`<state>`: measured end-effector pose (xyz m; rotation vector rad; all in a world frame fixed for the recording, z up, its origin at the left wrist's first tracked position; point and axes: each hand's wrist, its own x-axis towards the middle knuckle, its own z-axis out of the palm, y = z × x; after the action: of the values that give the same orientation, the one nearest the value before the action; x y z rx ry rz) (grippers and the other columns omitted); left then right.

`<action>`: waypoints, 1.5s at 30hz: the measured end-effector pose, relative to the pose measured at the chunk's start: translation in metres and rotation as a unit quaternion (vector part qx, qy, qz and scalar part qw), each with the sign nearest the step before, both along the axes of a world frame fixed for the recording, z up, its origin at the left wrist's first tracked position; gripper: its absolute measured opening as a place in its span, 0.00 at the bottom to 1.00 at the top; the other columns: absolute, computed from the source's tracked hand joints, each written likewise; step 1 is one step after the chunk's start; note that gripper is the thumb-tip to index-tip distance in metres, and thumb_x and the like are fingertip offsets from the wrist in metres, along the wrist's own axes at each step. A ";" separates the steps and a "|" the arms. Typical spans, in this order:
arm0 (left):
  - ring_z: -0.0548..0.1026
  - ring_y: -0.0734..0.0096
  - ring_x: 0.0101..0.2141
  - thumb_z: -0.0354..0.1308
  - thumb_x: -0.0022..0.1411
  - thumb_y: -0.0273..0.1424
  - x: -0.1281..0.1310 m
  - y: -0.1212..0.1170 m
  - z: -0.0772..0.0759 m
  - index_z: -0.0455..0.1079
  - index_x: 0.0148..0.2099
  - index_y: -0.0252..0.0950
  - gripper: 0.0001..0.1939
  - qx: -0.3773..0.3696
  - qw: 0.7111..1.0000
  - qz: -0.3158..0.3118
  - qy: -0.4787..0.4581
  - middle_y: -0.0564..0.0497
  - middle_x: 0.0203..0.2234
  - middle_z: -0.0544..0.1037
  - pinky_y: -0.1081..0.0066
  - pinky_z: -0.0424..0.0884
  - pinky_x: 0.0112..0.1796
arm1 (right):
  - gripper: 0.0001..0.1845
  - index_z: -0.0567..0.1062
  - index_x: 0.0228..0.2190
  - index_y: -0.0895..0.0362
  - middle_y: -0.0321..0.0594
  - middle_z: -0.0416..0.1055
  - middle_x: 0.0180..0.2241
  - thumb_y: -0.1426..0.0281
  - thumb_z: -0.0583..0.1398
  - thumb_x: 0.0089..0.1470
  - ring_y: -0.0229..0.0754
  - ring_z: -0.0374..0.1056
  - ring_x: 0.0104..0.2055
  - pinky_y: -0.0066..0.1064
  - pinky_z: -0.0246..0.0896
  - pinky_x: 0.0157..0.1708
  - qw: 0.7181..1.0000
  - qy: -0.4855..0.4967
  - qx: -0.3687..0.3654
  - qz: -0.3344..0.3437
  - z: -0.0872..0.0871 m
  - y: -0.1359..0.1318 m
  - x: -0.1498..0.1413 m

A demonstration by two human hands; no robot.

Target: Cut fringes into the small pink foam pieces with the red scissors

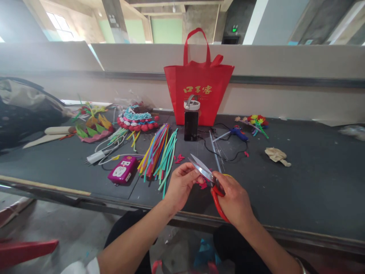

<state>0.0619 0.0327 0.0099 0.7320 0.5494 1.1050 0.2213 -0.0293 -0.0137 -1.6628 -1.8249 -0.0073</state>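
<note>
Dark tbl, R fingers rnd scissors

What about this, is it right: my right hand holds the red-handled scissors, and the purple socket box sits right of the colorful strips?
Not quite. The head view shows the purple socket box left of the colorful strips. Your right hand does hold the red-handled scissors.

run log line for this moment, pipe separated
right hand: red-handled scissors | left hand: beside blades, grip unclear | table: pipe cleaners, purple socket box, glue gun
</note>
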 end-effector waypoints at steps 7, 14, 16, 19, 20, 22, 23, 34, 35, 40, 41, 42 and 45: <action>0.73 0.78 0.23 0.69 0.49 0.28 0.000 -0.001 0.005 0.73 0.34 0.32 0.10 -0.001 1.000 -0.006 0.002 0.52 0.25 0.77 0.75 0.68 0.28 | 0.20 0.72 0.48 0.52 0.40 0.76 0.37 0.73 0.56 0.53 0.43 0.73 0.35 0.33 0.66 0.36 0.997 0.070 -0.036 -0.005 0.000 0.000 -0.001; 0.73 0.77 0.24 0.68 0.50 0.27 -0.001 0.000 0.005 0.73 0.35 0.31 0.10 -0.011 1.000 -0.008 0.000 0.50 0.26 0.78 0.75 0.68 0.29 | 0.20 0.70 0.48 0.52 0.39 0.75 0.38 0.71 0.58 0.52 0.43 0.72 0.37 0.34 0.65 0.38 0.993 0.097 -0.059 0.004 -0.003 0.004 0.003; 0.73 0.77 0.24 0.68 0.50 0.27 -0.001 0.000 0.004 0.73 0.34 0.32 0.09 -0.009 1.000 -0.007 -0.001 0.51 0.25 0.78 0.75 0.68 0.29 | 0.20 0.70 0.48 0.51 0.40 0.74 0.40 0.72 0.57 0.52 0.44 0.71 0.38 0.34 0.65 0.39 0.996 0.078 -0.051 0.008 -0.003 0.004 0.003; 0.72 0.78 0.23 0.69 0.49 0.27 0.000 0.000 0.004 0.72 0.32 0.32 0.09 -0.012 1.000 -0.006 -0.007 0.53 0.25 0.77 0.75 0.68 0.29 | 0.21 0.71 0.48 0.50 0.40 0.74 0.41 0.73 0.57 0.51 0.43 0.71 0.38 0.34 0.65 0.38 0.998 0.051 -0.043 0.007 -0.003 0.003 0.002; 0.72 0.78 0.23 0.69 0.49 0.27 0.000 -0.001 0.004 0.72 0.32 0.32 0.09 -0.013 1.000 -0.006 -0.009 0.53 0.25 0.77 0.75 0.68 0.29 | 0.21 0.71 0.48 0.50 0.39 0.74 0.40 0.74 0.58 0.51 0.43 0.70 0.38 0.34 0.65 0.37 0.998 0.047 -0.046 0.004 -0.003 0.002 0.002; 0.72 0.78 0.23 0.69 0.49 0.27 0.000 -0.001 0.004 0.72 0.32 0.32 0.10 -0.014 1.000 -0.006 -0.011 0.53 0.25 0.77 0.75 0.68 0.29 | 0.22 0.71 0.49 0.50 0.38 0.74 0.39 0.75 0.58 0.51 0.43 0.70 0.37 0.34 0.65 0.37 0.998 0.044 -0.053 0.000 -0.003 0.001 0.001; 0.72 0.78 0.23 0.69 0.49 0.27 0.000 -0.001 0.004 0.72 0.32 0.32 0.10 -0.013 1.000 -0.007 -0.011 0.53 0.25 0.77 0.75 0.67 0.28 | 0.22 0.71 0.49 0.50 0.38 0.74 0.38 0.75 0.57 0.51 0.43 0.70 0.37 0.33 0.65 0.37 0.998 0.044 -0.054 0.000 -0.003 0.001 0.001; 0.72 0.78 0.23 0.67 0.51 0.25 -0.001 0.001 0.000 0.72 0.33 0.31 0.07 -0.008 1.000 -0.009 -0.017 0.53 0.25 0.76 0.77 0.68 0.28 | 0.22 0.73 0.47 0.52 0.38 0.76 0.39 0.77 0.57 0.50 0.42 0.72 0.36 0.31 0.65 0.38 0.999 0.026 -0.040 -0.001 0.005 0.001 0.002; 0.73 0.78 0.23 0.67 0.51 0.25 -0.001 0.001 0.000 0.73 0.33 0.31 0.07 -0.007 1.000 -0.009 -0.018 0.53 0.25 0.76 0.77 0.68 0.28 | 0.21 0.73 0.47 0.52 0.37 0.76 0.38 0.76 0.57 0.50 0.42 0.72 0.36 0.31 0.64 0.38 0.999 0.027 -0.043 -0.002 0.006 0.000 0.002; 0.72 0.77 0.23 0.67 0.52 0.25 -0.002 0.001 0.003 0.73 0.35 0.31 0.07 -0.004 1.000 -0.016 -0.018 0.50 0.26 0.78 0.76 0.68 0.28 | 0.19 0.72 0.47 0.50 0.34 0.76 0.31 0.72 0.58 0.52 0.39 0.71 0.29 0.29 0.63 0.31 0.995 0.074 -0.062 -0.007 0.005 0.000 0.002; 0.72 0.77 0.23 0.66 0.52 0.25 -0.002 0.001 0.003 0.73 0.35 0.31 0.07 -0.004 1.000 -0.016 -0.018 0.50 0.26 0.78 0.76 0.68 0.29 | 0.19 0.72 0.47 0.50 0.34 0.76 0.32 0.72 0.58 0.52 0.40 0.71 0.30 0.29 0.63 0.31 0.995 0.076 -0.062 -0.007 0.004 0.000 0.002; 0.73 0.77 0.23 0.66 0.52 0.25 -0.002 0.001 0.004 0.73 0.35 0.31 0.07 -0.004 1.000 -0.015 -0.017 0.50 0.26 0.78 0.76 0.68 0.29 | 0.19 0.72 0.47 0.50 0.35 0.76 0.34 0.71 0.58 0.52 0.40 0.72 0.32 0.29 0.63 0.33 0.996 0.072 -0.060 -0.007 0.003 0.000 0.002; 0.73 0.77 0.23 0.66 0.52 0.25 -0.002 0.001 0.003 0.72 0.34 0.31 0.06 -0.005 1.000 -0.013 -0.016 0.50 0.26 0.78 0.76 0.68 0.29 | 0.19 0.71 0.47 0.49 0.37 0.75 0.39 0.71 0.58 0.52 0.42 0.72 0.37 0.31 0.64 0.37 0.998 0.047 -0.050 -0.006 0.000 0.001 0.003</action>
<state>0.0598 0.0334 0.0133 0.7102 0.5152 1.0871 0.2239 -0.0281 -0.0132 -1.7137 -1.7696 0.1575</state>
